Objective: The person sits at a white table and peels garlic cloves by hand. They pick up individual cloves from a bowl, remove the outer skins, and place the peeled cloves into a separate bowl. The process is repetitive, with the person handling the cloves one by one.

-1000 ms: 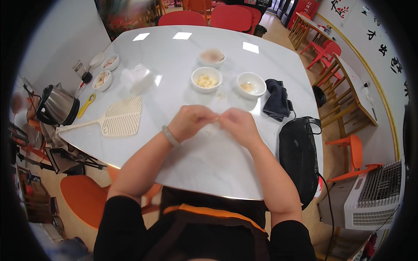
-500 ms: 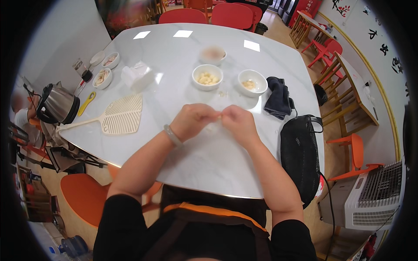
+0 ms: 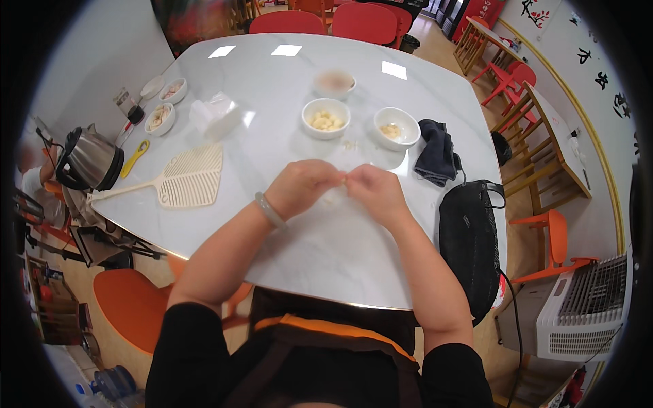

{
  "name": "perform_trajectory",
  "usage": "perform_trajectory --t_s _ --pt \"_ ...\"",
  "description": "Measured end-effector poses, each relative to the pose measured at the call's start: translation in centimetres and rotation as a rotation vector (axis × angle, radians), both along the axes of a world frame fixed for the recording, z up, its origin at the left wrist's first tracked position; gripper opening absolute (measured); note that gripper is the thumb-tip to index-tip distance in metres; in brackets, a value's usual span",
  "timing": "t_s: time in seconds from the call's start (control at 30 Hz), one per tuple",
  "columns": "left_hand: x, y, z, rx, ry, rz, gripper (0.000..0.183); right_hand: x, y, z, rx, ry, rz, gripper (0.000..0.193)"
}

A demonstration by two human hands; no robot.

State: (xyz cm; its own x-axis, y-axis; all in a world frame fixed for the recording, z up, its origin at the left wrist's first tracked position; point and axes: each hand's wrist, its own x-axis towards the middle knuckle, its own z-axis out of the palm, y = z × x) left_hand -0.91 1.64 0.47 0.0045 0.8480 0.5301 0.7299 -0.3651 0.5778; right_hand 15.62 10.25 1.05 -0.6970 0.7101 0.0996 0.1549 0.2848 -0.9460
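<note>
My left hand [image 3: 305, 185] and my right hand [image 3: 375, 194] meet fingertip to fingertip above the white table. Both are closed in a pinch on a small pale piece, mostly covered by the fingers, that looks like a garlic clove [image 3: 344, 179]. Just beyond them, a white bowl [image 3: 307, 127] holds several peeled garlic cloves [image 3: 326, 121]. To its right, another white bowl [image 3: 415, 138] contains a few small pale bits [image 3: 390, 131]. Thin pale scraps [image 3: 350, 145] lie between the bowls and my hands. A third bowl [image 3: 352, 90] stands farther back, its contents blurred.
Left on the table [image 3: 286, 272] are a cream fly swatter [image 3: 194, 178], yellow peeler [image 3: 136, 158], steel kettle [image 3: 95, 158], crumpled clear plastic [image 3: 215, 115] and small bowls [image 3: 160, 121]. A dark cloth [image 3: 435, 153] and black mesh bag [image 3: 469, 248] lie right. Red chairs [image 3: 364, 22] stand beyond.
The hands stay together in nearly the same pinch, with only slight finger movement. The whole view has shifted a little; the bowls and other things keep their places on the table.
</note>
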Motion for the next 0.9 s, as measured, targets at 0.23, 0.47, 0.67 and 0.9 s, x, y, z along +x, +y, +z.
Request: perform_trajectory --t_s 0.23,0.47,0.67,0.9 --pt "-0.2 0.0 0.1 -0.035 0.057 -0.031 0.014 0.0 -0.3 -0.2 0.178 -0.014 -0.006 0.010" --pt "0.1 -0.3 0.3 -0.084 -0.046 -0.007 0.015 -0.3 -0.5 -0.3 0.259 0.033 -0.053 0.009" --pt "-0.1 -0.2 0.4 -0.136 -0.181 0.005 0.014 0.2 0.0 0.0 -0.040 0.086 0.036 0.012" --pt "-0.1 -0.1 0.2 -0.089 -0.070 -0.036 0.014 0.3 0.5 -0.6 0.060 -0.001 0.061 0.012"
